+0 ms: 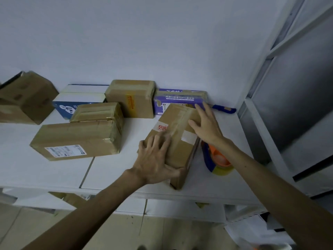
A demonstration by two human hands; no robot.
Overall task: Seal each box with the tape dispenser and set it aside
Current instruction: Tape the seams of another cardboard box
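A long cardboard box (178, 141) with tape along its top seam lies on the white shelf (108, 170), near the front edge. My left hand (155, 159) rests on its near end, fingers spread over the top and thumb down the front face. My right hand (205, 125) lies flat and open on the far end of the top. Just right of the box, the tape dispenser (216, 159), blue and orange with a yellowish roll, lies on the shelf under my right forearm. Neither hand holds it.
Other boxes fill the back and left: a large labelled carton (75, 139), a smaller taped one (97, 111), a tall carton (131, 98), a purple box (180, 100), a blue-white box (79, 100), a carton at far left (25, 98). A blue-handled tool (223, 109) lies by the wall. A metal frame (255, 109) stands at right.
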